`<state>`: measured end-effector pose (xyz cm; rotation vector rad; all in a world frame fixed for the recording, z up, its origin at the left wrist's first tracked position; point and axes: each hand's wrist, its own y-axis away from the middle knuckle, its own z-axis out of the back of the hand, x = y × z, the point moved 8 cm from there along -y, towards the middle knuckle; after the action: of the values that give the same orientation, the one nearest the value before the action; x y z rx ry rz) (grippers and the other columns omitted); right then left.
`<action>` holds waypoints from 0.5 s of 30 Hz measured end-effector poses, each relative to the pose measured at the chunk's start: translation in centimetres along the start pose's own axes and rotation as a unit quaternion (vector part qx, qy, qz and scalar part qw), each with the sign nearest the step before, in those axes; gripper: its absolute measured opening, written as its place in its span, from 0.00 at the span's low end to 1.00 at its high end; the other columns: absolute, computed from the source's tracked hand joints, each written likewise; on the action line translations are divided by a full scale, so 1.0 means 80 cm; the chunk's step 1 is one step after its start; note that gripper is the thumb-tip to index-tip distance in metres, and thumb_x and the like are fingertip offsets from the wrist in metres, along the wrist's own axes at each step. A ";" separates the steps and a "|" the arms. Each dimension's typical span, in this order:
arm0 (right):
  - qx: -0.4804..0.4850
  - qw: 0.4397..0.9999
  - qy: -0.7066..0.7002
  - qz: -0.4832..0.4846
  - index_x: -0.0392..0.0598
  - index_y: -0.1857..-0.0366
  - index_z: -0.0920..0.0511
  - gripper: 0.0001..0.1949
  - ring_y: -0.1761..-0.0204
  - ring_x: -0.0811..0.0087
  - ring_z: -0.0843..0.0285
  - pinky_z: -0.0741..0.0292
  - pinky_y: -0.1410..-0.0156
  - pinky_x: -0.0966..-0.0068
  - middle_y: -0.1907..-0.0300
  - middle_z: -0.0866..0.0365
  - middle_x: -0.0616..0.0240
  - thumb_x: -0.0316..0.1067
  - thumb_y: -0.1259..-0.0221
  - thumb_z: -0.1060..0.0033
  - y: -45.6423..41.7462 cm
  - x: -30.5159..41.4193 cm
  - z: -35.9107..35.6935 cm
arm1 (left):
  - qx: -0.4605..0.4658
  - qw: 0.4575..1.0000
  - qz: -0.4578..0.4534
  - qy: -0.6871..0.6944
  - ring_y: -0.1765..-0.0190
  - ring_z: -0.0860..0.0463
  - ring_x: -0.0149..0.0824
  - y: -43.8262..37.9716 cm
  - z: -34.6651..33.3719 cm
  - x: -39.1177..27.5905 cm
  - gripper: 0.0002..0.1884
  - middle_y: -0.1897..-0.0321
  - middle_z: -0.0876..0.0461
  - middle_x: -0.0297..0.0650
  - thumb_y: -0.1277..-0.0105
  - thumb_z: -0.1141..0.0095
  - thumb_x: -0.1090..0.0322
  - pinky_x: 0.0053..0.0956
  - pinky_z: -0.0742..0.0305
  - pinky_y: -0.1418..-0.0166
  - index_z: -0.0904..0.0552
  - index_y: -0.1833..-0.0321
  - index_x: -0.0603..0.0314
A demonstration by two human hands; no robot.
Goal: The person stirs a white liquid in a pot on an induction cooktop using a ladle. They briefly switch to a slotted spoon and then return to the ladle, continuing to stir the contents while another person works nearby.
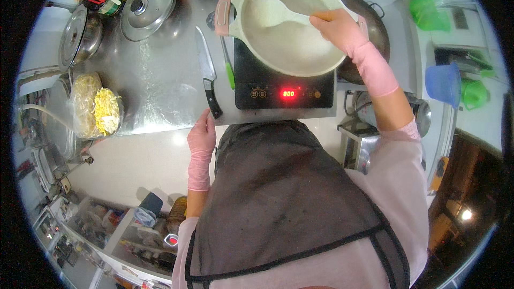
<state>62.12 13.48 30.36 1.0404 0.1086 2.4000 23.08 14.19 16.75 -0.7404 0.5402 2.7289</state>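
Note:
My right hand [335, 28], in a pink glove, is closed around the handle of a pale spoon or rice paddle [268, 11]. The paddle's broad end lies over the whitish contents of a cream pot [243, 34] with pink handle covers. Under the pot is a black induction cooker [261, 98] with a lit red display. My left hand [202, 130], also gloved in pink, is at the front edge of the steel table [160, 84], just beside the black handle of a kitchen knife [207, 70]. Whether its fingers hold anything is unclear.
Left of the knife are a glass lid [147, 10], a lidded steel pot [90, 36] and bagged pale and yellow shredded food [96, 104]. A green-handled utensil [229, 73] lies beside the cooker. A dark wok [375, 36] sits behind my right wrist; a blue basin [441, 84] is farther right.

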 end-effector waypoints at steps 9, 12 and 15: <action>0.033 0.996 -0.066 -0.056 0.38 0.56 0.21 0.17 0.73 0.82 0.31 0.31 0.66 0.84 0.70 0.21 0.71 0.40 0.42 0.43 0.044 -0.018 -0.019 | 0.003 1.000 -0.029 0.001 0.70 0.19 0.46 -0.008 -0.001 -0.013 0.15 0.71 0.19 0.47 0.35 0.53 0.61 0.36 0.26 0.66 0.23 0.47 0.48; 0.045 0.993 -0.085 -0.074 0.39 0.57 0.21 0.16 0.71 0.77 0.28 0.30 0.62 0.81 0.69 0.20 0.65 0.41 0.42 0.44 0.055 -0.019 -0.016 | -0.003 0.999 -0.045 -0.005 0.70 0.19 0.45 -0.010 -0.001 -0.014 0.14 0.72 0.19 0.46 0.35 0.53 0.60 0.36 0.26 0.66 0.23 0.47 0.48; 0.043 0.995 -0.064 -0.057 0.41 0.59 0.20 0.15 0.64 0.65 0.21 0.27 0.55 0.74 0.66 0.17 0.54 0.41 0.41 0.45 0.064 -0.017 -0.014 | -0.002 0.999 -0.048 -0.007 0.71 0.19 0.45 -0.009 -0.001 -0.017 0.14 0.73 0.19 0.46 0.35 0.54 0.60 0.36 0.26 0.66 0.23 0.47 0.48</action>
<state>59.93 8.58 30.08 1.1922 0.2224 2.2373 24.48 14.60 17.16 -0.7291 0.4833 2.6449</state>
